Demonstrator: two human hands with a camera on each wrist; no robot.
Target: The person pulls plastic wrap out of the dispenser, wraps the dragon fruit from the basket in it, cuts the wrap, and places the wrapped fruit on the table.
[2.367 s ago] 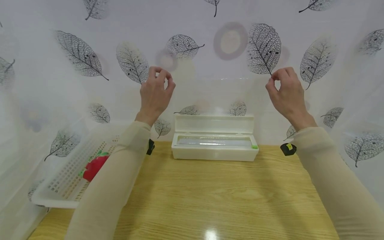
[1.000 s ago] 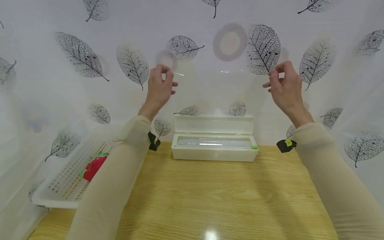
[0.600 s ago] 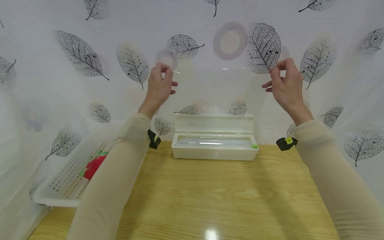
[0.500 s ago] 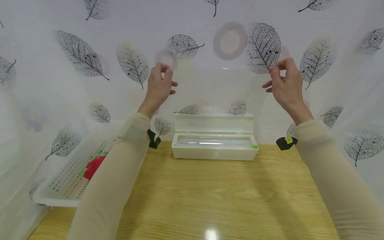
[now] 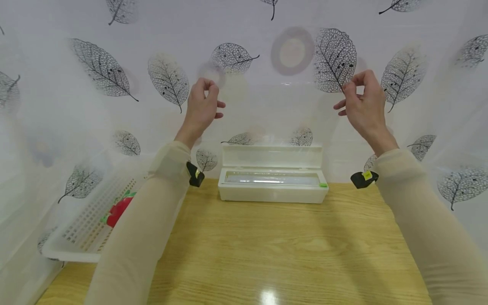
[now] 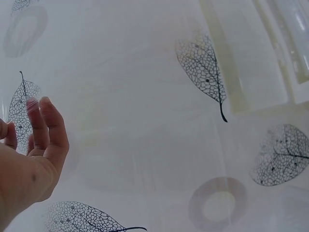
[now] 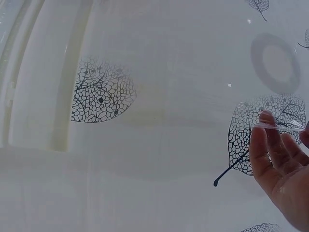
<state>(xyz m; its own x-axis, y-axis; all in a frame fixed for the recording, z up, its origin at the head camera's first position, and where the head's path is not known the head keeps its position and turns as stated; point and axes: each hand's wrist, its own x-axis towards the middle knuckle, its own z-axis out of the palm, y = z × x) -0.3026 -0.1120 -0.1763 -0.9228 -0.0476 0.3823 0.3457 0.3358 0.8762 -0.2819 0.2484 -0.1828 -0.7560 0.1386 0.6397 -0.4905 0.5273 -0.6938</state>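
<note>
My left hand (image 5: 202,103) and right hand (image 5: 366,101) are raised side by side in front of the leaf-print curtain. Each pinches a corner of clear cling film (image 7: 277,126) between thumb and finger. The film is nearly invisible; a thin glint of its top edge shows between the hands in the head view, and creases run at the right fingertips in the right wrist view. Below stands a white cling film dispenser (image 5: 272,195), its lid (image 5: 272,156) raised at the back, with a shiny roll (image 5: 267,178) inside. Where film and dispenser meet is hard to see.
A white perforated basket (image 5: 70,256) stands at the left, holding a red item with green parts (image 5: 119,210), partly hidden by my left sleeve. The wooden table (image 5: 267,245) ends at the leaf-print curtain (image 5: 251,25) behind the dispenser. A green slider (image 5: 323,184) sits at the dispenser's right end.
Both hands have turned, their lower fingers now spread out below the pinch, and have risen slightly. The film's glinting edge has moved up with them. Dispenser and basket stay put.
</note>
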